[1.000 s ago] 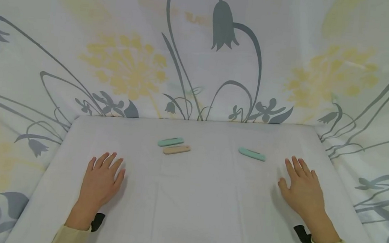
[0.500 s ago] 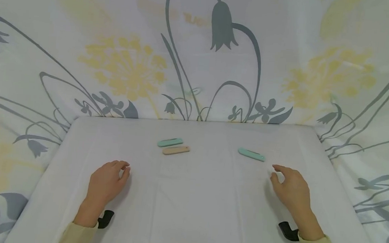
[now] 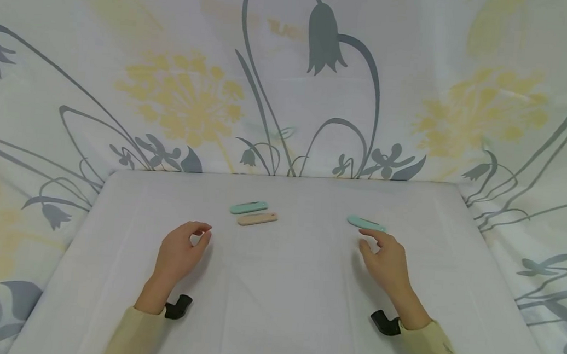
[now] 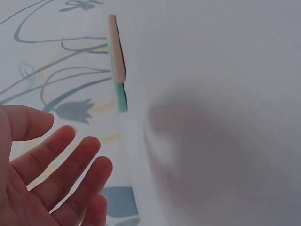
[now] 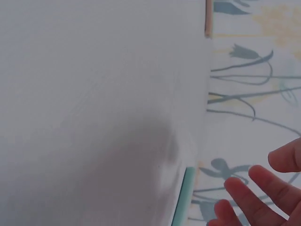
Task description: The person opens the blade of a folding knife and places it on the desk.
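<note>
Two slim rounded handles, one mint-green (image 3: 249,207) and one beige (image 3: 257,219), lie side by side on the white table left of centre. They look like small folded pocket knives or cutters; the exact kind is unclear. A second mint-green handle (image 3: 363,222) lies right of centre, its near end partly behind the right fingertips in the head view. My right hand (image 3: 387,264) hovers just in front of it, fingers loosely bent and holding nothing. My left hand (image 3: 179,255), fingers relaxed with a gap to the thumb (image 4: 33,123), is above the table, left of the pair and nearer me.
The white-covered table (image 3: 284,308) meets a flower-printed cloth (image 3: 280,89) at its back and sides. Each wrist carries a black camera mount, one at the left wrist (image 3: 178,307) and one at the right wrist (image 3: 385,323).
Both hands have moved inward and slightly forward, the right one reaching the mint-green handle. Their fingers have gone from spread to loosely bent. All three handles have stayed put.
</note>
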Demonstrator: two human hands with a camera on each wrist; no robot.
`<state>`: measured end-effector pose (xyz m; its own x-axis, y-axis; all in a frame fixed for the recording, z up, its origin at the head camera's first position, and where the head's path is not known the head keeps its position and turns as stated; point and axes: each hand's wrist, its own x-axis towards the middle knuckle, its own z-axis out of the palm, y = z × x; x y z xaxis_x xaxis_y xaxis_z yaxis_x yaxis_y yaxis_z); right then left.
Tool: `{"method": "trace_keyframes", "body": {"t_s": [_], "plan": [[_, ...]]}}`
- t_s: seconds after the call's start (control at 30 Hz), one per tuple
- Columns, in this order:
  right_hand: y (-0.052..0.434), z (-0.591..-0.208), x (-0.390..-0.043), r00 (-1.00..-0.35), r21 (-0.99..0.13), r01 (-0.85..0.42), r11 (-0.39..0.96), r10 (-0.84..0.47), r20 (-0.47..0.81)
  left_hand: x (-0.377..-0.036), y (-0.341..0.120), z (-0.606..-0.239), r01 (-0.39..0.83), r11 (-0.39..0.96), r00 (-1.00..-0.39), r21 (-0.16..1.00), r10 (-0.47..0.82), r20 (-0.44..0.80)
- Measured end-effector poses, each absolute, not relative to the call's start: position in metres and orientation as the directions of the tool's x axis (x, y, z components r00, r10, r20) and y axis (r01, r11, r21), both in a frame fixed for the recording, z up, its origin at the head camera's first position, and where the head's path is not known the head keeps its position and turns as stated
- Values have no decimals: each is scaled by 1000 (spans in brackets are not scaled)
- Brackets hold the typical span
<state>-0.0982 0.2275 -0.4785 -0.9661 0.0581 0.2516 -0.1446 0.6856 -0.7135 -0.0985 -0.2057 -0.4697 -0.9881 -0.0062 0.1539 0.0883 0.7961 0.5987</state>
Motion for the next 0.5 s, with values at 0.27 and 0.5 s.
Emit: {"method": "trace_keyframes", "body": {"t_s": [0.27, 0.5], "plan": [[200, -483, -117, -988, -806, -120, 580, 10, 154, -121, -194, -474, 55, 701, -996, 711, -11, 88], [182, -484, -132, -993, -838, -112, 534, -18, 120, -139, -179, -476, -10, 662, -1000, 749, -26, 10]]}}
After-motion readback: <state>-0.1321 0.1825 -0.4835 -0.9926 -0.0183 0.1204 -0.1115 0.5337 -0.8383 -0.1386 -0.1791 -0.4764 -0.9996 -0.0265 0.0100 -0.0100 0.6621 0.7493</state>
